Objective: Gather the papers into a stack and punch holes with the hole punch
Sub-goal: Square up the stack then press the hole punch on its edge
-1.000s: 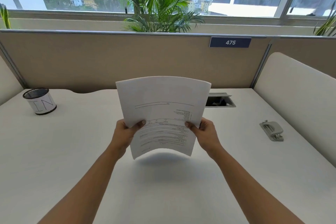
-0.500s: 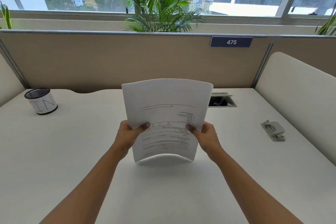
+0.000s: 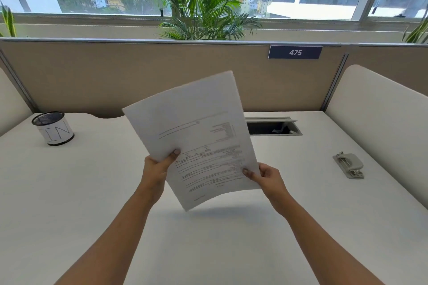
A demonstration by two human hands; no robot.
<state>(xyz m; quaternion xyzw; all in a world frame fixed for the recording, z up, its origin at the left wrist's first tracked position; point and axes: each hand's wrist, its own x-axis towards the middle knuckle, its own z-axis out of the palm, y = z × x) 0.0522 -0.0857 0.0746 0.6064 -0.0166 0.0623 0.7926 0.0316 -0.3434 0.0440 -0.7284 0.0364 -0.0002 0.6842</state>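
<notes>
1. My left hand [image 3: 155,170] and right hand [image 3: 266,177] each pinch a side of the white printed paper stack [image 3: 192,139], held tilted above the white desk [image 3: 69,192].
2. Gathering looks done; squaring is in hand.
3. Next: carry the stack right to the grey metal hole punch [image 3: 348,165].

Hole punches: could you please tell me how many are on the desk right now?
1. The hole punch lies on the desk at the right, near the side panel, apart from the papers held up by both hands. None seems hidden.
</notes>
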